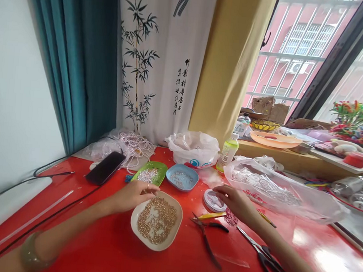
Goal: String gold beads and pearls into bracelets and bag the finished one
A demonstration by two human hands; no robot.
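The left hand [133, 195] is resting at the far rim of a white dish [133, 224] of gold beads [157, 220], which is sitting mid-bench, toward the near edge. Its fingers are curling narrowly together, and I cannot tell whether they are pinching a bead. The right hand [237, 201] is hovering over a round white spool [211, 202] just right of the dish, fingers bent; whether they are holding anything is unclear. Pliers [207, 234] and scissors [263, 253] are lying near the near edge, under the right wrist.

Gold beads [157, 220] in white dish [134, 228]
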